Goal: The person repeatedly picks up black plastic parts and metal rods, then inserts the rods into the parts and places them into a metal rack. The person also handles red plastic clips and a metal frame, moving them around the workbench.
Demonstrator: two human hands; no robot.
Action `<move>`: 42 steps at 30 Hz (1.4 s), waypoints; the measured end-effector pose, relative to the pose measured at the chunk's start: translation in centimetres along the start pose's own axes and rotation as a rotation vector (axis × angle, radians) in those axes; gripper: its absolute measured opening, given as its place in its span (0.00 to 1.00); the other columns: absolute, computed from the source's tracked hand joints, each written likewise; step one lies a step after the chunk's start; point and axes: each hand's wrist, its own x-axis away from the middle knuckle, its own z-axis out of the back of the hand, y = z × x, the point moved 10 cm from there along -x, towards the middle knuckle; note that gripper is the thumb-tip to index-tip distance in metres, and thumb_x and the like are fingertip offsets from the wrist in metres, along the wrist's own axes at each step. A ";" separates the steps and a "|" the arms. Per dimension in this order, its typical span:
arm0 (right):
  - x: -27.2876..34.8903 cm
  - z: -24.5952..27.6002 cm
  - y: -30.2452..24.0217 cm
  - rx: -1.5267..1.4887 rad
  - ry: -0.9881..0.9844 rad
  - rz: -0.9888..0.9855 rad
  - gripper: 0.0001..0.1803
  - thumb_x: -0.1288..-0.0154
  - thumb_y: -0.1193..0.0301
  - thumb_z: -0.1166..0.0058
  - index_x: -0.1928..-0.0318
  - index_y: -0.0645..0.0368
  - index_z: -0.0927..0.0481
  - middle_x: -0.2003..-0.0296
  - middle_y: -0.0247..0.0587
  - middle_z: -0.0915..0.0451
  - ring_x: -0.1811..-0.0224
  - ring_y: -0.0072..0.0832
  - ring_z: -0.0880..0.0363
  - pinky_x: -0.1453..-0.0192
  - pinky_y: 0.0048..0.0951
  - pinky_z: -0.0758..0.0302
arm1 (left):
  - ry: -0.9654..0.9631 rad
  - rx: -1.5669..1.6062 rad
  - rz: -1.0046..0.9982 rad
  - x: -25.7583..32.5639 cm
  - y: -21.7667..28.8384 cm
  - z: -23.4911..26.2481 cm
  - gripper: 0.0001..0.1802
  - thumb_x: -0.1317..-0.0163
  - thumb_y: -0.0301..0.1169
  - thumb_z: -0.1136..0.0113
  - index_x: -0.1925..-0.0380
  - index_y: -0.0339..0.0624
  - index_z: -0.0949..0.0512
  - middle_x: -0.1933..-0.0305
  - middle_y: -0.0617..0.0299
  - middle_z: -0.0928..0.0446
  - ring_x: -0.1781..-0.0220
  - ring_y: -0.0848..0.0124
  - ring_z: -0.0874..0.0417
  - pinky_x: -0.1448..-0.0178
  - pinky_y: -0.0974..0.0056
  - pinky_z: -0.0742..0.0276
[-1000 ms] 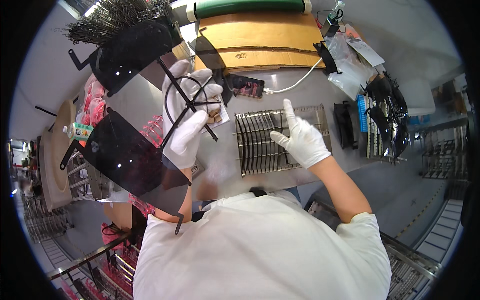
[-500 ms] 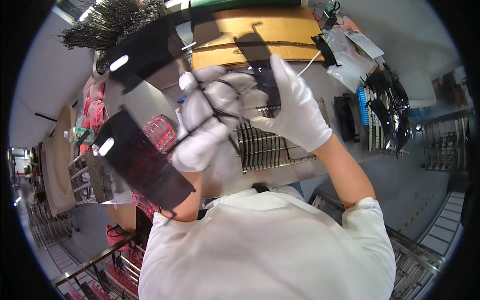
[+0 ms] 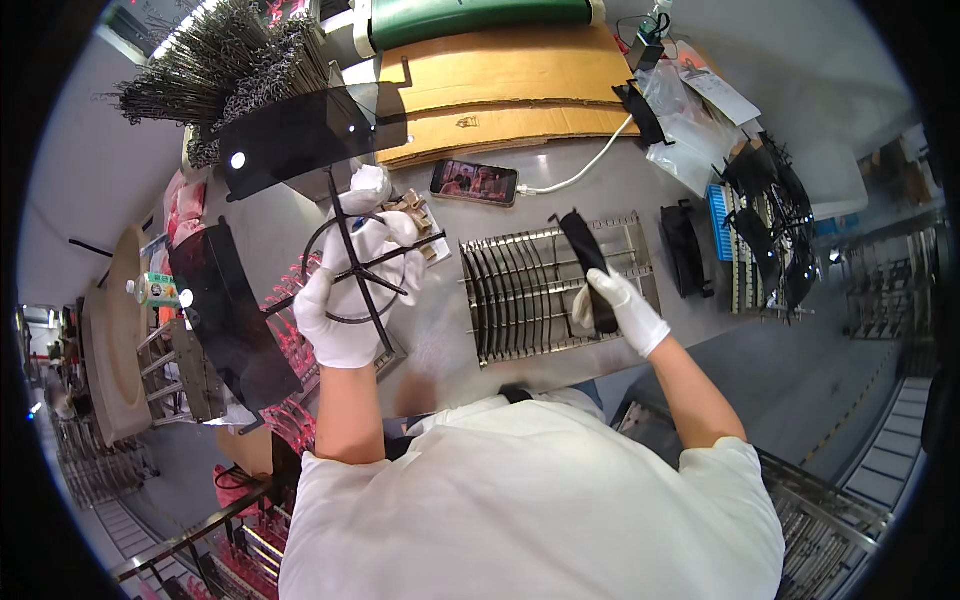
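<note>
Right hand (image 3: 632, 316): grasping dark panel (image 3: 582, 243) by its near half.
Dark panel: over rack (image 3: 640, 271), long axis going away and slightly left; right hand nearer.
Left hand (image 3: 340, 310): clasped around black frame (image 3: 356, 268).

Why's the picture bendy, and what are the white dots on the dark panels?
In the head view, the fisheye lens bends straight edges towards the rim; also in the head view, the dots on the upper panel and lower panel are probably light glare.
</note>
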 end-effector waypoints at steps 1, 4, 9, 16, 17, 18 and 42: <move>-0.4 -0.1 1.1 0.030 -0.005 0.021 0.38 0.21 0.50 0.59 0.21 0.57 0.44 0.74 0.41 0.19 0.72 0.25 0.20 0.58 0.26 0.24 | 0.020 -0.031 0.005 0.1 0.1 0.7 0.48 0.40 0.58 0.41 0.27 0.39 0.40 0.43 0.42 0.26 0.60 0.55 0.19 0.62 0.61 0.19; -2.0 -1.1 3.7 0.000 -0.042 -0.017 0.32 0.21 0.47 0.60 0.32 0.60 0.31 0.74 0.42 0.17 0.71 0.27 0.20 0.53 0.28 0.25 | 0.029 0.005 -0.004 0.3 -0.1 0.3 0.47 0.38 0.53 0.37 0.27 0.39 0.44 0.43 0.39 0.26 0.58 0.52 0.16 0.65 0.62 0.19; -3.5 -1.8 5.8 0.027 0.002 -0.110 0.30 0.21 0.44 0.61 0.54 0.59 0.20 0.76 0.39 0.18 0.72 0.26 0.20 0.58 0.28 0.23 | 0.036 -0.059 0.014 0.4 -0.5 -0.2 0.48 0.39 0.52 0.35 0.27 0.40 0.44 0.42 0.39 0.27 0.58 0.53 0.16 0.64 0.62 0.19; -3.5 -2.0 4.9 0.057 -0.012 -0.160 0.25 0.20 0.46 0.57 0.50 0.55 0.22 0.74 0.35 0.20 0.72 0.23 0.21 0.62 0.26 0.23 | 0.059 -0.135 -0.020 1.0 0.5 0.5 0.48 0.39 0.55 0.37 0.27 0.41 0.44 0.43 0.41 0.26 0.61 0.56 0.19 0.64 0.63 0.23; -4.0 -1.9 4.9 0.106 -0.002 -0.107 0.25 0.20 0.46 0.57 0.47 0.55 0.22 0.74 0.35 0.20 0.72 0.23 0.21 0.62 0.26 0.23 | 0.081 -0.160 -0.018 1.0 0.6 0.5 0.47 0.38 0.56 0.38 0.27 0.41 0.43 0.44 0.41 0.26 0.61 0.56 0.19 0.63 0.63 0.23; -4.1 -1.8 5.2 0.125 -0.010 -0.110 0.27 0.21 0.45 0.57 0.41 0.55 0.25 0.73 0.35 0.19 0.70 0.24 0.20 0.61 0.27 0.23 | 0.077 -0.153 -0.014 1.0 0.5 0.5 0.47 0.38 0.55 0.38 0.27 0.41 0.43 0.44 0.41 0.26 0.61 0.56 0.19 0.63 0.63 0.23; 2.4 -10.0 -8.7 0.084 -0.358 0.017 0.25 0.32 0.67 0.47 0.37 0.64 0.22 0.63 0.43 0.15 0.64 0.27 0.15 0.59 0.30 0.19 | -0.237 0.512 0.566 5.1 -7.0 -1.3 0.59 0.49 0.71 0.37 0.38 0.22 0.31 0.52 0.36 0.20 0.61 0.54 0.16 0.58 0.59 0.17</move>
